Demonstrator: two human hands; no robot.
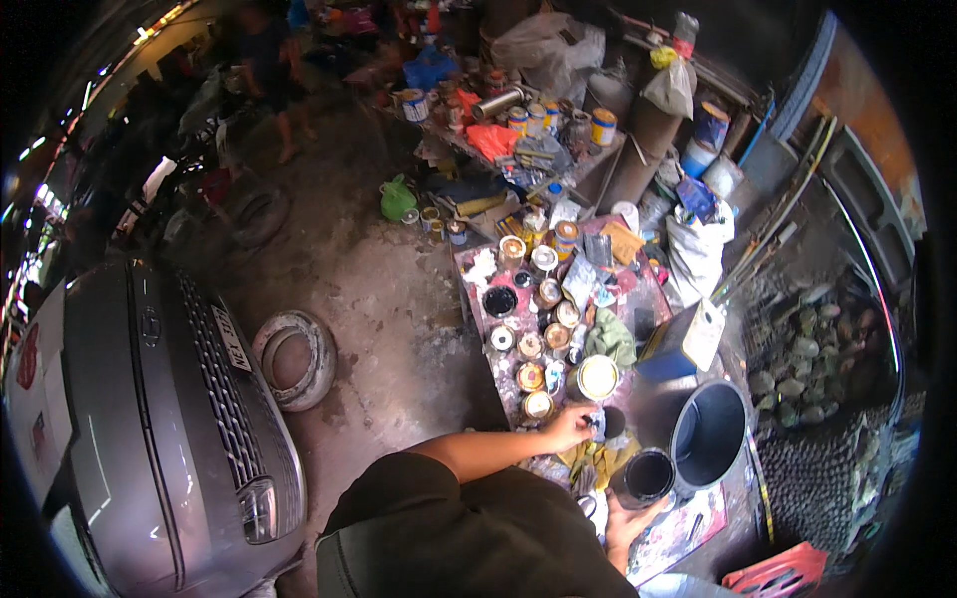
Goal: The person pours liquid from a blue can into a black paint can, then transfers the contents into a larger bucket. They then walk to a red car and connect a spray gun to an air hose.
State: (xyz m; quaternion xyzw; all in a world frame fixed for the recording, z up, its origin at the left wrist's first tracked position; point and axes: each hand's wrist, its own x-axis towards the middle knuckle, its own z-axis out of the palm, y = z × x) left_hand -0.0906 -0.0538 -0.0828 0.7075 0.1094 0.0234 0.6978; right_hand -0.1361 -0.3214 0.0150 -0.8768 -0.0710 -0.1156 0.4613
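My right hand is wrapped round the lower side of a dark, round can with an open top and a black inside. My left hand reaches over the paint-stained table, its fingers pinched together. What they hold is too small to make out; a dark round piece lies just beyond the fingertips. A crumpled yellowish cloth sits between my hands. Right beside the can stands a large black bucket. An open tin with pale contents is just above my left hand.
Several small paint tins cover the table's far part, near a green rag and a blue rectangular can. A grey car and a tire are at left. A person stands far back. At lower right is a red object.
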